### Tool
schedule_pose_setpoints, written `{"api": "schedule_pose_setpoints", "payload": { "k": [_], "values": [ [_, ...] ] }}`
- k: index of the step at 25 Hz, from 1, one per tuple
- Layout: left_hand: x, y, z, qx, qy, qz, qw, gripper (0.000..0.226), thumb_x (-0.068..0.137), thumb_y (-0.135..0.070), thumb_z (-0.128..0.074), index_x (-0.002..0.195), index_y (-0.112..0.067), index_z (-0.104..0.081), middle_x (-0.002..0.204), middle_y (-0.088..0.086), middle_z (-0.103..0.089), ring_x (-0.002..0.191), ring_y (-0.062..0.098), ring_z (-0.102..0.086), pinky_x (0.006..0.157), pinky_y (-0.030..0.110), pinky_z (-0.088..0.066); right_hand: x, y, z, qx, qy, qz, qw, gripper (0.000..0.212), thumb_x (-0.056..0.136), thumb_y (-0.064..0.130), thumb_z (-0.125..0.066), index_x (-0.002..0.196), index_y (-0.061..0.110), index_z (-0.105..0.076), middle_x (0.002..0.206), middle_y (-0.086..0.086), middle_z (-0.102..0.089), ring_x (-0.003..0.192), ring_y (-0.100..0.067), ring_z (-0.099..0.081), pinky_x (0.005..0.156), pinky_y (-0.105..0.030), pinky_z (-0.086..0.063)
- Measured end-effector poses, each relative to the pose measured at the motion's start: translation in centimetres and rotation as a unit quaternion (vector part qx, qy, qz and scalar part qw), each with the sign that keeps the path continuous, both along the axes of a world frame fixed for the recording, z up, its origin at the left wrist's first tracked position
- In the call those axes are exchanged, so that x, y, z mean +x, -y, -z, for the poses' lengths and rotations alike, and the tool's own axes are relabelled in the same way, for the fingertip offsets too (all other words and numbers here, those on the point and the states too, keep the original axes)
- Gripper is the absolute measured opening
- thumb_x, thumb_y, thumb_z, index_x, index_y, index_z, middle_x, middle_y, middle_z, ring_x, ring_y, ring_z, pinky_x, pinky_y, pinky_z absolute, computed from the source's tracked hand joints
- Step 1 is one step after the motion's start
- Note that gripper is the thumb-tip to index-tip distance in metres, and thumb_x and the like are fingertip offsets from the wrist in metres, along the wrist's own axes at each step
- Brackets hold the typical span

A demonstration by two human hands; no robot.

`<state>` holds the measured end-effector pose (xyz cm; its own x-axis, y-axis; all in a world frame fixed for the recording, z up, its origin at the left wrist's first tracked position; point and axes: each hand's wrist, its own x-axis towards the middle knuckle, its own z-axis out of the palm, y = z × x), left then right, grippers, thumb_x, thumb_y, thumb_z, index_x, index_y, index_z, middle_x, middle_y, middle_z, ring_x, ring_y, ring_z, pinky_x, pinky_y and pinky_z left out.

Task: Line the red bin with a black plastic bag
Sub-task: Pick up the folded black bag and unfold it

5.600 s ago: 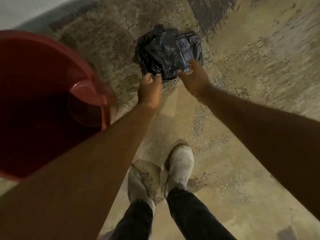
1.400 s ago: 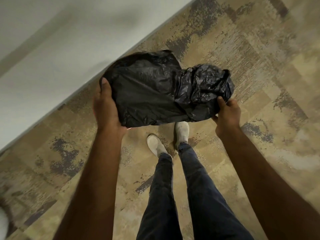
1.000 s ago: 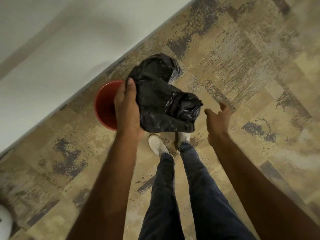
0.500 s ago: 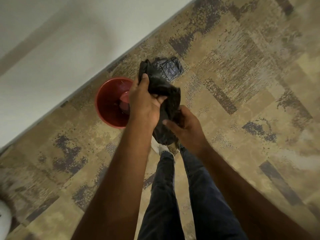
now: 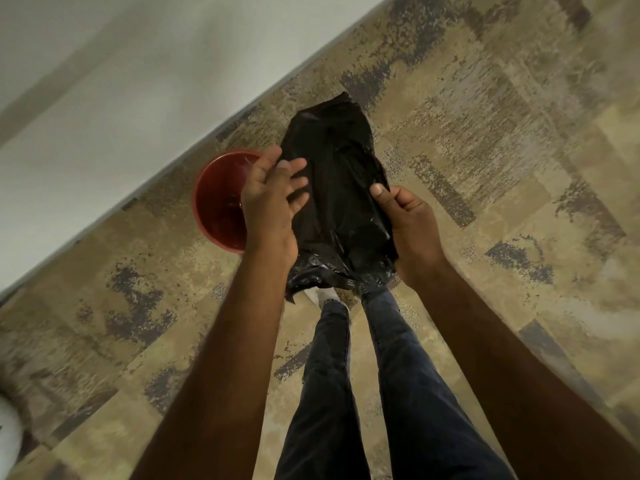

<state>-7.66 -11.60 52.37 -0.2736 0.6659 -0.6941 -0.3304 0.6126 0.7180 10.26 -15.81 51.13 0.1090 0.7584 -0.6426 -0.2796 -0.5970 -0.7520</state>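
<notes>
A black plastic bag (image 5: pixel 339 188) hangs in the air in front of me, partly unfolded and crumpled at its lower end. My right hand (image 5: pixel 407 230) pinches its right edge. My left hand (image 5: pixel 272 202) lies flat against the bag's left side with fingers spread apart, gripping nothing. The red bin (image 5: pixel 216 202) stands on the floor by the wall, below and to the left of the bag; my left hand hides its right side.
A white wall (image 5: pixel 121 81) runs diagonally along the upper left. Patterned tan carpet (image 5: pixel 502 150) covers the floor. My legs in dark jeans (image 5: pixel 363 375) and a white shoe (image 5: pixel 325 294) are below the bag. A white object (image 5: pixel 8 431) sits at the far left edge.
The bag was bunched in both hands; it now hangs longer and wider. My left hand has let go and spread flat on it, and my right hand has shifted to its right edge.
</notes>
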Motion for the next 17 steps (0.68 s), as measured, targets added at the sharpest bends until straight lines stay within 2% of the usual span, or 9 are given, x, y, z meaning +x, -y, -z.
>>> {"api": "schedule_pose_setpoints", "payload": {
  "k": [2, 5, 8, 10, 11, 12, 13, 15, 17],
  "values": [
    [-0.5, 0.5, 0.5, 0.009, -0.061, 0.035, 0.997, 0.043, 0.099, -0.029, -0.065, 0.14, -0.022, -0.058, 0.129, -0.005, -0.069, 0.119, 0.015, -0.065, 0.098, 0.034, -0.052, 0.5, -0.2, -0.2, 0.016, -0.017, -0.026, 0.999, 0.028, 0.101, 0.023, -0.066, 0.075, 0.02, -0.074, 0.077, -0.001, -0.077, 0.072, -0.013, -0.073, 0.065, -0.025, -0.059],
    [-2.0, 0.4, 1.6, 0.021, -0.078, 0.105, 0.991, 0.08, 0.086, -0.054, -0.069, 0.155, -0.029, -0.038, 0.145, -0.011, -0.052, 0.128, 0.007, -0.051, 0.108, 0.033, -0.043, 1.7, -0.5, -0.6, 0.017, -0.069, -0.057, 0.996, 0.019, 0.098, 0.026, -0.067, 0.087, 0.018, -0.08, 0.088, -0.004, -0.08, 0.081, -0.016, -0.076, 0.074, -0.028, -0.062],
    [-3.6, 0.0, 2.9, -0.034, -0.057, 0.201, 0.977, 0.122, 0.071, -0.076, -0.072, 0.164, -0.031, -0.009, 0.171, 0.003, -0.02, 0.149, 0.019, -0.032, 0.122, 0.043, -0.026, 3.1, -1.0, -0.8, 0.009, -0.103, -0.072, 0.992, 0.022, 0.089, 0.031, -0.072, 0.101, 0.014, -0.081, 0.103, -0.008, -0.081, 0.094, -0.02, -0.077, 0.087, -0.032, -0.063],
    [-4.2, 0.3, 3.8, -0.052, -0.007, 0.256, 0.965, 0.131, 0.062, -0.074, -0.068, 0.164, -0.026, -0.003, 0.172, 0.006, -0.018, 0.155, 0.022, -0.024, 0.119, 0.036, -0.022, 4.0, -1.4, -0.8, -0.001, -0.111, -0.088, 0.99, 0.027, 0.089, 0.033, -0.074, 0.107, 0.014, -0.08, 0.11, -0.009, -0.08, 0.102, -0.021, -0.077, 0.089, -0.032, -0.062],
    [-4.3, 0.4, 4.3, -0.05, 0.013, 0.287, 0.957, 0.122, 0.068, -0.067, -0.067, 0.165, -0.022, -0.007, 0.17, 0.007, -0.026, 0.153, 0.023, -0.029, 0.115, 0.027, -0.027, 4.4, -1.6, -0.8, -0.005, -0.115, -0.098, 0.988, 0.025, 0.093, 0.032, -0.071, 0.109, 0.014, -0.079, 0.113, -0.009, -0.08, 0.105, -0.022, -0.076, 0.09, -0.032, -0.062],
    [-4.4, 0.5, 4.6, -0.05, 0.026, 0.315, 0.947, 0.104, 0.079, -0.057, -0.067, 0.163, -0.018, -0.019, 0.163, 0.007, -0.04, 0.149, 0.024, -0.037, 0.112, 0.021, -0.033, 4.7, -1.8, -0.7, -0.006, -0.113, -0.107, 0.988, 0.024, 0.097, 0.03, -0.066, 0.11, 0.014, -0.079, 0.114, -0.009, -0.079, 0.107, -0.023, -0.076, 0.09, -0.032, -0.062],
    [-4.4, 0.6, 5.0, -0.054, 0.033, 0.34, 0.938, 0.082, 0.087, -0.047, -0.067, 0.156, -0.015, -0.037, 0.152, 0.007, -0.054, 0.143, 0.024, -0.047, 0.112, 0.023, -0.041, 5.1, -2.0, -0.6, -0.004, -0.102, -0.109, 0.989, 0.023, 0.1, 0.028, -0.063, 0.11, 0.014, -0.079, 0.114, -0.01, -0.079, 0.107, -0.024, -0.076, 0.09, -0.034, -0.062],
    [-4.5, 0.6, 5.6, -0.067, 0.006, 0.356, 0.932, 0.042, 0.088, -0.035, -0.074, 0.127, -0.02, -0.065, 0.133, 0.007, -0.069, 0.129, 0.025, -0.062, 0.114, 0.04, -0.047, 5.8, -2.7, -0.2, 0.015, -0.03, -0.098, 0.995, 0.019, 0.102, 0.026, -0.063, 0.105, 0.014, -0.078, 0.105, -0.007, -0.08, 0.098, -0.022, -0.075, 0.088, -0.035, -0.061],
    [-4.4, 0.6, 5.7, -0.064, -0.043, 0.314, 0.946, 0.017, 0.092, -0.029, -0.074, 0.108, -0.026, -0.068, 0.124, 0.007, -0.073, 0.118, 0.024, -0.069, 0.108, 0.042, -0.052, 6.3, -3.3, 0.5, 0.045, 0.118, -0.081, 0.989, 0.014, 0.102, 0.022, -0.065, 0.097, 0.017, -0.076, 0.089, 0.005, -0.079, 0.084, -0.012, -0.073, 0.077, -0.029, -0.06]
  ]
}}
